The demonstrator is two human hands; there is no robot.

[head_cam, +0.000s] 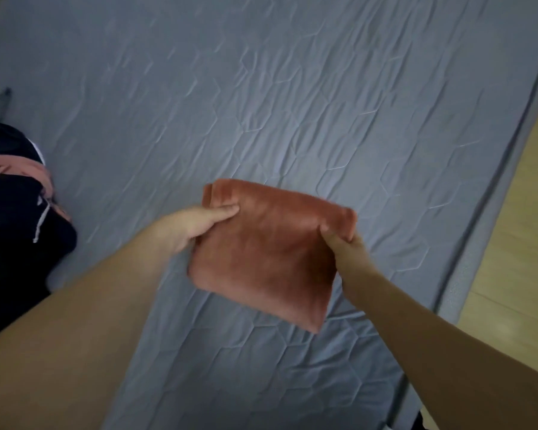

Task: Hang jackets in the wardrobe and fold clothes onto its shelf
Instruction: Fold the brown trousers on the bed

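A folded rust-red cloth [271, 252] hangs above the grey-blue bed [261, 103], held between both hands. My left hand [196, 226] pinches its upper left edge, thumb on top. My right hand [343, 243] grips its upper right corner, fingers curled round the fold. The cloth's lower part hangs free and slightly blurred. The wardrobe is out of view.
A heap of dark navy clothing [16, 206] with a white drawstring and a pink garment [19, 169] lies at the bed's left edge. Light wooden floor [516, 243] runs along the bed's right side.
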